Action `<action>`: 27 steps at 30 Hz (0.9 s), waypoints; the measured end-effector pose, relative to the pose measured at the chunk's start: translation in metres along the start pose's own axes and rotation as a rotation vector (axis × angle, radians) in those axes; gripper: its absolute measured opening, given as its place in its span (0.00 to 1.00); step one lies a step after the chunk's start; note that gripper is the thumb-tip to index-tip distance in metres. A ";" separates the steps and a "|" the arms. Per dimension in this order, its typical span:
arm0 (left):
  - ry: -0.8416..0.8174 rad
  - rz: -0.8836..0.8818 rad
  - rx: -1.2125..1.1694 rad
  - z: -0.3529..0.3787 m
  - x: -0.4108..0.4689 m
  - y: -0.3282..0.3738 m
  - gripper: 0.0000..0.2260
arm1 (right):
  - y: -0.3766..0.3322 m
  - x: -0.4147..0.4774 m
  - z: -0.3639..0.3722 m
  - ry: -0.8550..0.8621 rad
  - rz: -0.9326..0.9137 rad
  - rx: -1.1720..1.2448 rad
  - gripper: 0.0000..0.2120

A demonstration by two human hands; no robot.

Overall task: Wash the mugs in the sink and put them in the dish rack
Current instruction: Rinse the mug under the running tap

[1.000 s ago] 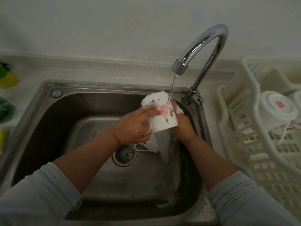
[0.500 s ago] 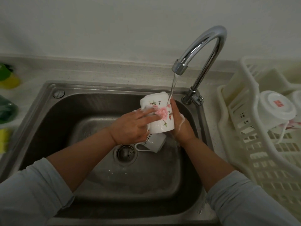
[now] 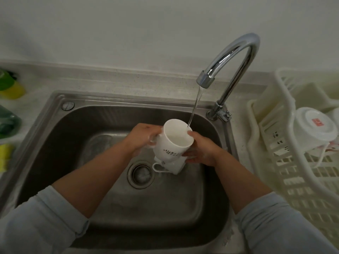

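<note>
Now both hands, left hand (image 3: 145,137) & right hand (image 3: 200,151), are gripping the mug (image 3: 172,143) w/ mouth up under the tap stream (image 3: 194,109), rinsing; next, I'd judge, tip out, rack it.

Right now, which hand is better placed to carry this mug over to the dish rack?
Probably the right hand: it already grips the mug and is on the dish rack's side.

second mug (image 3: 172,165) half hidden beneath the held mug (image 3: 173,143); dish rack (image 3: 300,173) cut off at right edge; green and yellow things (image 3: 9,87) at left edge, blurred
</note>
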State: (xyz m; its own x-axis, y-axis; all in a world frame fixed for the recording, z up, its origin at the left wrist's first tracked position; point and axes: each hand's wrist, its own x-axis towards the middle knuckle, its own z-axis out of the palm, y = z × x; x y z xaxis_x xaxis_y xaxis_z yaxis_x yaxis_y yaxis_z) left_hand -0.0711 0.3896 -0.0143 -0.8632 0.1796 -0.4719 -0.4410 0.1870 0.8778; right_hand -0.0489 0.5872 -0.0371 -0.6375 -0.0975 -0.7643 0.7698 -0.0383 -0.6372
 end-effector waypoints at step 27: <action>0.045 0.798 0.470 0.011 -0.002 0.006 0.10 | -0.032 -0.002 0.002 -0.250 -0.584 0.434 0.47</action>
State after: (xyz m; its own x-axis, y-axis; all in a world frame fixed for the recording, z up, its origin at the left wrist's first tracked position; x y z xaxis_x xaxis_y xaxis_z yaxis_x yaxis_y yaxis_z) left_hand -0.0693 0.4007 -0.0094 -0.8809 0.3883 0.2705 0.4251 0.3980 0.8130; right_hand -0.0718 0.5864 -0.0147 -0.9579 -0.1614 -0.2374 0.2871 -0.5345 -0.7949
